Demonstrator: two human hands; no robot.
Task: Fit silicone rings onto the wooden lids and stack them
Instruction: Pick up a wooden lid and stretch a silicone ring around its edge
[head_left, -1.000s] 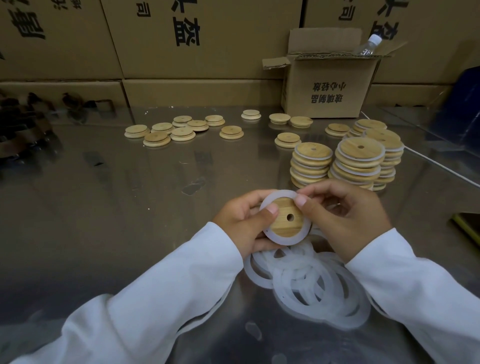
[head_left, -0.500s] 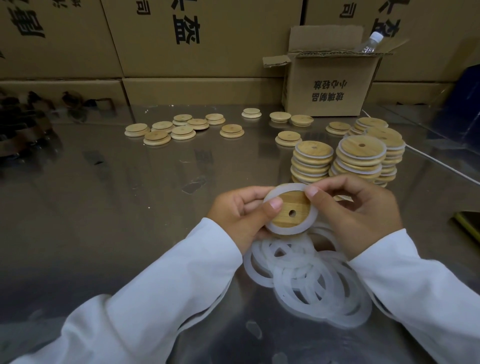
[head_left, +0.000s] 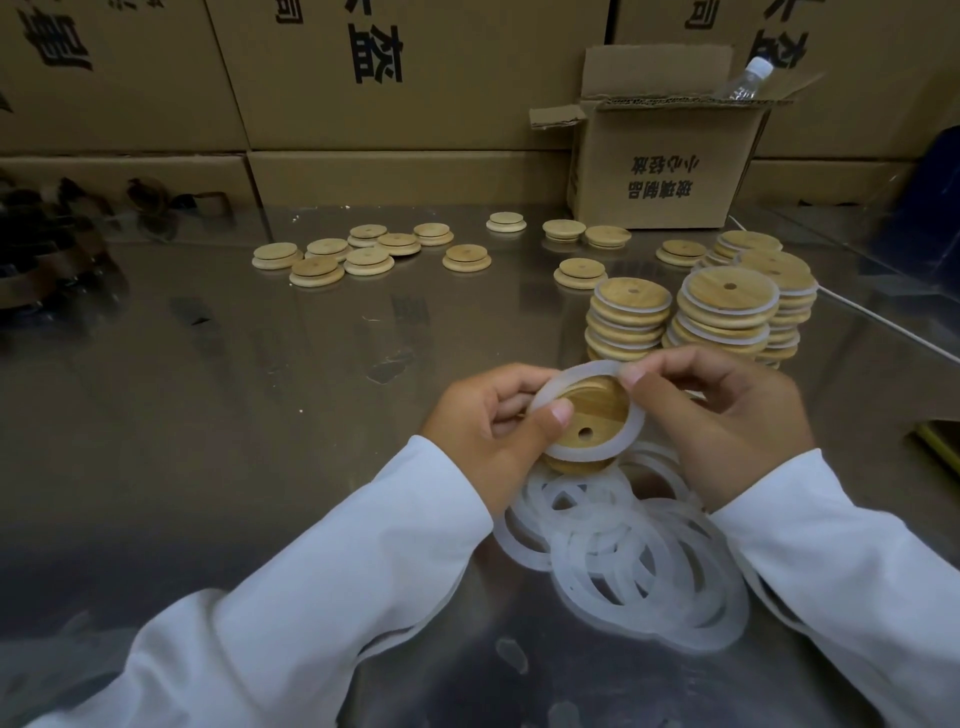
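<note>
At the near edge of the reflective metal worktop (head_left: 234, 389), a loose heap of translucent white silicone rings (head_left: 623, 561) is spread between two white sleeves. Just above that heap, a round wooden lid with a small hole (head_left: 592, 410) is held off the surface by both hands. The lid is gripped on its left side by the left hand (head_left: 483, 431), with the thumb pressed onto a single white silicone ring (head_left: 582, 451) that encircles the lid's face. The far arc of this ring is pinched by the right hand (head_left: 727, 415). Whether the ring is fully seated cannot be told. Beyond the hands, towards the right edge, several stacks of ringed wooden lids (head_left: 631, 317) are set close together. Further back, bare wooden lids (head_left: 363, 254) are scattered singly along the far edge. At the far right corner a small open cardboard box (head_left: 660, 171) is placed, from which a clear plastic bottle (head_left: 748, 78) protrudes. Large printed cardboard cartons (head_left: 389, 78) are stacked behind everything.
</note>
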